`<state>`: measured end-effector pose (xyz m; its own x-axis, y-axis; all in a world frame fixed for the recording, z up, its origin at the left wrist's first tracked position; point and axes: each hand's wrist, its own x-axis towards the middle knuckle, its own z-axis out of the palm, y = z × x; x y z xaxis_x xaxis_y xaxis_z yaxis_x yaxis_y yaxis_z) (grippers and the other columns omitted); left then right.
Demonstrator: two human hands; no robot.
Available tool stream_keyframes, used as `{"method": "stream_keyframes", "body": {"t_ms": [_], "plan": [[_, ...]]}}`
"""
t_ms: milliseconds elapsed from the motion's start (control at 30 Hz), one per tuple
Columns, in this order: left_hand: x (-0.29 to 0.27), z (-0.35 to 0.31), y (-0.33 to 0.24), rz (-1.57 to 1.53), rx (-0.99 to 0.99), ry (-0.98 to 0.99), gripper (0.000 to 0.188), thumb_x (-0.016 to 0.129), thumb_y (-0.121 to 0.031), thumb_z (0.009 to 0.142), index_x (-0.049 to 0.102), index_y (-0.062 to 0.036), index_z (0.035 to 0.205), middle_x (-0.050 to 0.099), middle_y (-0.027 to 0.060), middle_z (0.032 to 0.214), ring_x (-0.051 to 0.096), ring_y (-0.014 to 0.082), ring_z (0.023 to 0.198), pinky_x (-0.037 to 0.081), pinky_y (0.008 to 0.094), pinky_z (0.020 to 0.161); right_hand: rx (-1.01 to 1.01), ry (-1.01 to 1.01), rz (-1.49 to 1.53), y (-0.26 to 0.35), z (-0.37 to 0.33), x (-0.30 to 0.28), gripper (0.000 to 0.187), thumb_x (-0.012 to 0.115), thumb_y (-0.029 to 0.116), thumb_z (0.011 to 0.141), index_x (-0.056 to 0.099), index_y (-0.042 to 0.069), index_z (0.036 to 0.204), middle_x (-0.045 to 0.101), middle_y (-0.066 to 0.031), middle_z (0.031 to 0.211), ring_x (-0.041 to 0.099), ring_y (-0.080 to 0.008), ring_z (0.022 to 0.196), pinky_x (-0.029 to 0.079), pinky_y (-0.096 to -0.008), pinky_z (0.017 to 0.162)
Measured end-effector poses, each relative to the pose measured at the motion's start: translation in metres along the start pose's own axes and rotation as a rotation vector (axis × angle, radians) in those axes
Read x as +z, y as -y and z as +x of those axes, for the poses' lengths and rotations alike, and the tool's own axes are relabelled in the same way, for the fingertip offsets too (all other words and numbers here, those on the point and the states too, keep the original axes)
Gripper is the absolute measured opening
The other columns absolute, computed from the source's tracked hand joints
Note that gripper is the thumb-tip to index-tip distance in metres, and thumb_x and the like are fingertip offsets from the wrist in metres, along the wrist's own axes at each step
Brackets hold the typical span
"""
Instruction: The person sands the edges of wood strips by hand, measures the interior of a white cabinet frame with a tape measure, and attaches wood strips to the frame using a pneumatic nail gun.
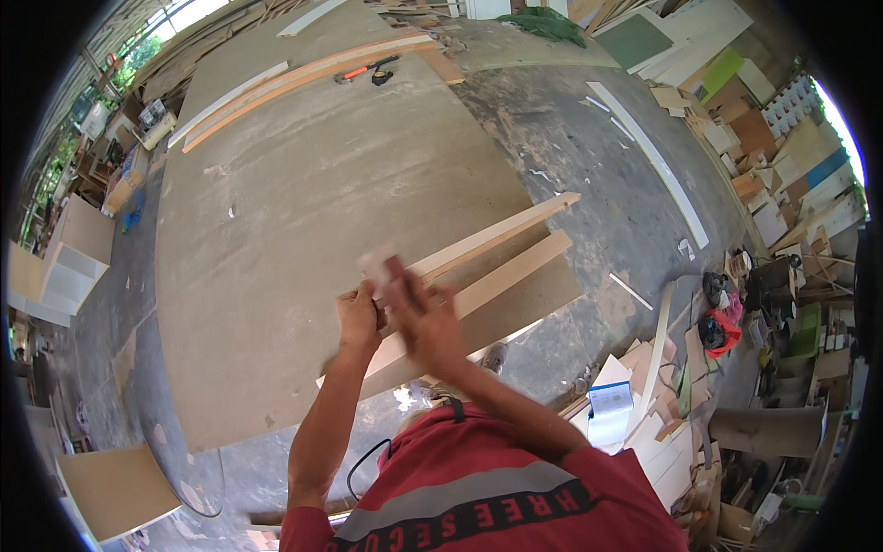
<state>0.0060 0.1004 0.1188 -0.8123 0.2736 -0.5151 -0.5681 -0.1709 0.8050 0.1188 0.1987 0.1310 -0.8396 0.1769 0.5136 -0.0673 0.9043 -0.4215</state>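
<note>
My left hand (358, 319) is closed at the near end of a pale wooden strip (497, 228), its thumb on top. The strip slants away to the right over the large board. My right hand (425, 322) is smeared by motion just to the right of my left. A reddish-brown piece (395, 269) shows at its fingers, with a whitish blur beside it; the kind of piece cannot be made out. A second wooden strip (515, 266) lies nearer me, roughly parallel to the first, passing beneath my right hand and forearm.
The large grey-brown board (276, 239) lies under the work. At its far side are long strips (303, 81), an orange-handled tool (359, 70) and a tape measure (382, 77). A white strip (653, 166) lies on the floor at right, near piled offcuts (754, 138). Cabinets (78, 248) stand left.
</note>
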Motion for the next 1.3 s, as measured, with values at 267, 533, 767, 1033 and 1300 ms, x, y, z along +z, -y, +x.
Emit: {"method": "stream_keyframes", "body": {"t_ms": [267, 533, 767, 1033, 1300], "plan": [[-0.011, 0.003, -0.006, -0.102, -0.176, -0.09, 0.041, 0.066, -0.017, 0.093, 0.042, -0.0141, 0.061, 0.033, -0.0007, 0.05, 0.029, 0.0128, 0.038, 0.022, 0.0316, 0.041, 0.329, -0.074, -0.15, -0.078, 0.009, -0.014, 0.04, 0.058, 0.005, 0.093, 0.054, 0.001, 0.132, 0.039, -0.0189, 0.157, 0.048, -0.0282, 0.134, 0.037, -0.0476, 0.099], [-0.04, 0.012, -0.009, -0.156, -0.322, -0.145, 0.038, 0.069, -0.017, 0.091, 0.043, -0.014, 0.063, 0.033, -0.0004, 0.052, 0.028, 0.0126, 0.04, 0.024, 0.0315, 0.042, 0.148, -0.16, -0.158, -0.092, 0.017, 0.002, 0.049, 0.057, 0.007, 0.093, 0.052, 0.007, 0.142, 0.05, -0.0163, 0.149, 0.052, -0.0278, 0.131, 0.039, -0.0493, 0.093], [-0.037, 0.006, 0.0, -0.055, -0.264, -0.125, 0.027, 0.07, -0.02, 0.091, 0.054, -0.0109, 0.071, 0.039, -0.0007, 0.055, 0.032, 0.0117, 0.04, 0.027, 0.032, 0.041, 0.078, -0.035, -0.215, -0.053, 0.014, 0.028, 0.045, 0.055, 0.01, 0.094, 0.055, 0.01, 0.138, 0.042, -0.016, 0.156, 0.051, -0.0281, 0.131, 0.041, -0.0498, 0.095], [-0.033, -0.028, -0.016, 0.203, 0.193, -0.081, 0.033, 0.062, -0.025, 0.097, 0.064, -0.0028, 0.073, 0.046, -0.0037, 0.058, 0.038, 0.0065, 0.047, 0.031, 0.0258, 0.041, 0.385, 0.134, -0.238, -0.079, 0.024, -0.018, 0.042, 0.063, 0.014, 0.084, 0.061, 0.01, 0.127, 0.056, -0.0191, 0.139, 0.058, -0.0371, 0.112, 0.05, -0.049, 0.082], [-0.039, -0.033, -0.025, 0.399, 0.347, -0.067, 0.039, 0.056, -0.03, 0.103, 0.075, 0.002, 0.09, 0.055, -0.0024, 0.064, 0.042, 0.0045, 0.052, 0.034, 0.0254, 0.043, 0.085, -0.009, -0.077, -0.013, 0.028, -0.03, 0.053, 0.062, 0.012, 0.084, 0.057, 0.014, 0.137, 0.053, -0.0147, 0.144, 0.057, -0.0236, 0.12, 0.045, -0.0446, 0.092]]}}
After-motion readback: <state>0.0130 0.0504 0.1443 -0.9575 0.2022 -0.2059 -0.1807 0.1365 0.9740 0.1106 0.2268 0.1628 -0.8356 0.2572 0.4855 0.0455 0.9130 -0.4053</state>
